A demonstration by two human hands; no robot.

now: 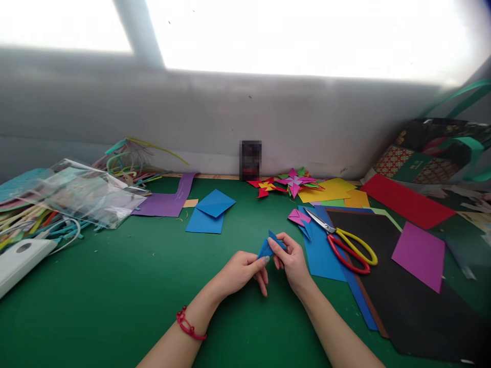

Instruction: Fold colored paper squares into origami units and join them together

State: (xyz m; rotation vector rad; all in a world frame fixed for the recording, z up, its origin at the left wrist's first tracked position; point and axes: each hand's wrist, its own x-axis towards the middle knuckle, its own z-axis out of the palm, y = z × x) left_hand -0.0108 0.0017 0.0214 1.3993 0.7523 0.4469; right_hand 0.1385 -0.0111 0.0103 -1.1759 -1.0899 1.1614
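1. A small folded blue paper piece (264, 249) is sitting between the left hand (242, 272) and right hand (293, 259).
2. Left fingertips (264, 260) are pinching its near edge.
3. Right fingertips (274, 245) are pinching its right side.

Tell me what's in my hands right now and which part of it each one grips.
A folded blue paper: the left hand pinches its lower edge; the right hand grips its right side, thumb across its face.

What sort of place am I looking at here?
Likely a paper-craft worktable: scissors lie on coloured sheets, folded paper shapes sit near the wall, and the left hand and right hand hold folded blue paper.
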